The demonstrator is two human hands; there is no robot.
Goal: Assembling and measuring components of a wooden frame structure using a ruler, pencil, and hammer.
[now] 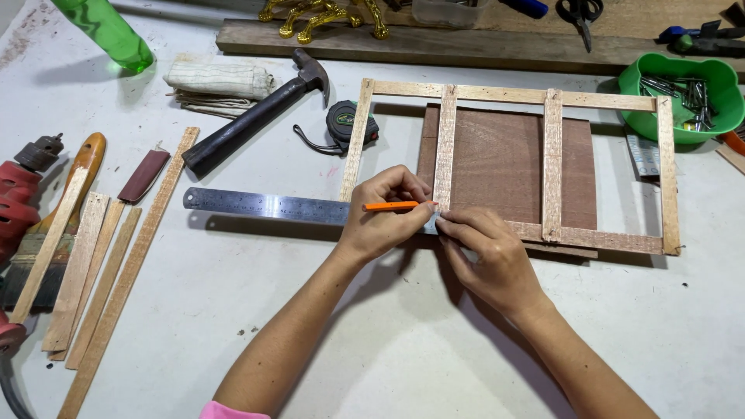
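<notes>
A light wooden slat frame (667,171) lies over a dark brown board (497,159) on the white table. A steel ruler (264,206) lies flat, its right end reaching the frame's lower left corner. My left hand (380,225) rests on the ruler and grips an orange pencil (392,206), tip pointing right at a vertical slat. My right hand (493,260) is just beside it, fingertips pressing down where the ruler end meets the frame's bottom slat.
A hammer (256,116) and a black tape measure (349,124) lie behind the ruler. Loose slats (116,271), a brush and a red drill (15,202) sit at the left. A green bowl of nails (679,97) stands at the right, a green bottle (109,31) far left.
</notes>
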